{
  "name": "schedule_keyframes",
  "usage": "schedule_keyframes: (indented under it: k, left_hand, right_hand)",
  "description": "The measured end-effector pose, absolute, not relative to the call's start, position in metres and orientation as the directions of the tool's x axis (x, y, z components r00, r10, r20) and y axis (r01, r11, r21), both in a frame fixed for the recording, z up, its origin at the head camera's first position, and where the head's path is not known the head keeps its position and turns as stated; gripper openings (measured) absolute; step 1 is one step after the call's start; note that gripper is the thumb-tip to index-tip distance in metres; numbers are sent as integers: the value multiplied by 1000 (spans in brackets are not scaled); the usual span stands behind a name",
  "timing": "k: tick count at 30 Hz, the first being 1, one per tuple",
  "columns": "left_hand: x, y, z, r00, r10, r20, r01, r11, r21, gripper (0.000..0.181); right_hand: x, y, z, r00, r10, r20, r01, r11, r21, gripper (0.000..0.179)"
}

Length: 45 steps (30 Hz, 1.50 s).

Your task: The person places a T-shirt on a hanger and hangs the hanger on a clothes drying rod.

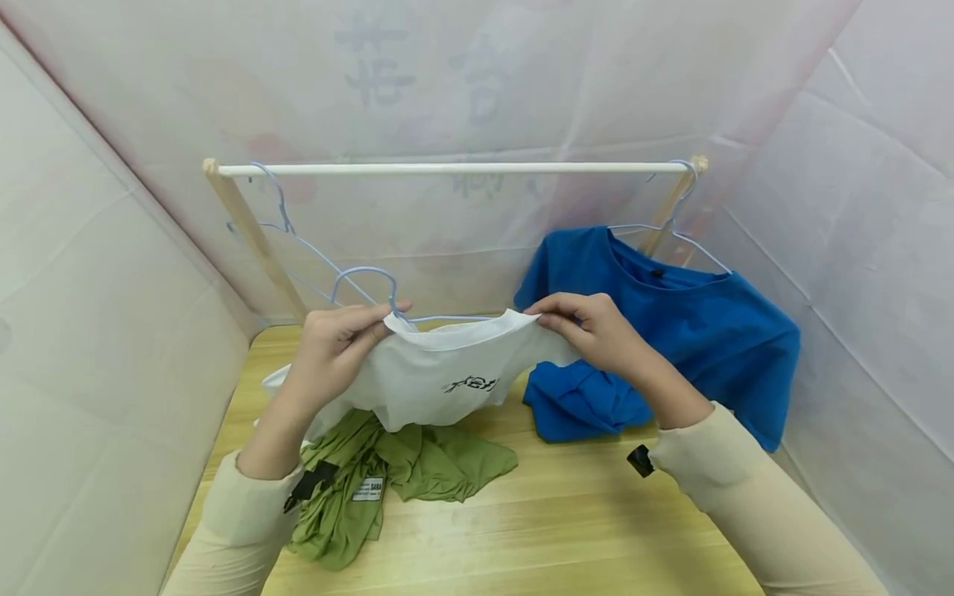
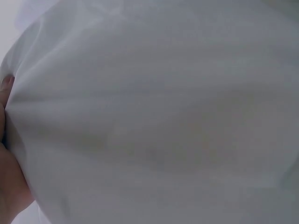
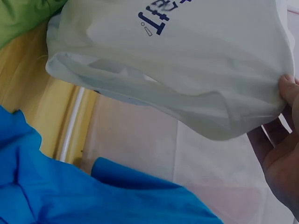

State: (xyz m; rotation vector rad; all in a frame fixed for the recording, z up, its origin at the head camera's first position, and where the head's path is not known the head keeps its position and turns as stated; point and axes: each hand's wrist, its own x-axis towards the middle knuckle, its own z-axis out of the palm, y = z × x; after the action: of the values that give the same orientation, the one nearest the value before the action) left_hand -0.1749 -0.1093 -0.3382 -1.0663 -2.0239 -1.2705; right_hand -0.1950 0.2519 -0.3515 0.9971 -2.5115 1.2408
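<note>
Above the wooden table (image 1: 514, 530), near its back edge, a white shirt (image 1: 440, 389) with a small dark print is being held up by its neckline between two hands. The left hand (image 1: 331, 352) is pinching the left end of the collar, thumb in front and index finger extending behind the cloth; a pale blue hanger (image 1: 455, 318) is showing in the neck opening, its hook rising just beside those fingers. Whether they are also gripping the hanger, cannot tell. The right hand (image 1: 596, 331) is pinching the right end of the collar between thumb and fingertips. In the left wrist view, white fabric is filling nearly everything. Below the shirt, a green garment (image 1: 440, 463) with a white label (image 1: 368, 489) is lying crumpled on the table, the shirt partly covering it. To the right, a bunched blue cloth (image 1: 585, 401) is resting on the tabletop; behind it a blue shirt (image 1: 656, 323) is hanging from the right end of a white rail (image 1: 462, 169). At the rail's left end a second pale blue hanger (image 1: 281, 203) is hanging, its lower part running behind the held hanger's hook.
</note>
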Motion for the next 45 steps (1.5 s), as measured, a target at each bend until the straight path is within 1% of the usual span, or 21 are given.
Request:
schedule_keyframes:
  k: [5, 10, 16, 18, 24, 27, 30, 33, 36, 38, 41, 43, 45]
  left_hand:
    - [-178, -104, -339, -546, 376, 749, 838, 227, 497, 33]
    - [-179, -96, -340, -521, 395, 757, 853, 207, 479, 30]
    - [-179, -85, -342, -494, 389, 778, 869, 261, 421, 29]
    - [-178, -83, -343, -495, 388, 778, 867, 276, 414, 28]
    - [-175, -79, -343, -540, 368, 756, 837, 324, 440, 25]
    - [-172, -76, -342, -558, 360, 748, 822, 360, 440, 24]
    - [-169, -72, -341, -565, 378, 733, 814, 402, 420, 25]
    - [-166, -71, -341, -573, 409, 710, 806, 440, 396, 33]
    - [-160, -77, -340, -590, 419, 690, 793, 464, 396, 46]
    - [-157, -87, -339, -610, 407, 680, 775, 483, 406, 49]
    - [-157, -109, -341, -652, 376, 658, 735, 527, 427, 43]
    - [-157, -126, -345, -699, 364, 616, 688, 577, 440, 36]
    - [-157, -141, -348, -748, 355, 560, 638, 618, 460, 33]
  right_hand:
    - [-200, 245, -348, -732, -547, 406, -646, 368, -669, 23]
    - [-203, 229, -343, -690, -602, 402, -664, 306, -682, 23]
    - [-202, 208, -340, -660, -629, 412, -677, 260, -688, 24]
    - [-202, 200, -339, -651, -636, 415, -680, 245, -690, 24]
    - [-202, 180, -336, -631, -658, 411, -673, 200, -712, 25]
    - [-201, 171, -335, -613, -665, 427, -689, 184, -701, 27]
    - [-200, 164, -336, -592, -644, 484, -735, 186, -652, 22]
    - [-199, 161, -337, -588, -593, 550, -772, 207, -601, 14]
    - [-198, 163, -336, -603, -535, 592, -781, 245, -575, 10]
    - [-196, 167, -334, -625, -498, 600, -770, 267, -580, 10]
    - [-196, 177, -330, -663, -450, 598, -742, 291, -604, 9]
    - [-196, 184, -329, -685, -420, 595, -724, 296, -623, 10]
    - [-196, 191, -328, -702, -392, 594, -708, 299, -639, 10]
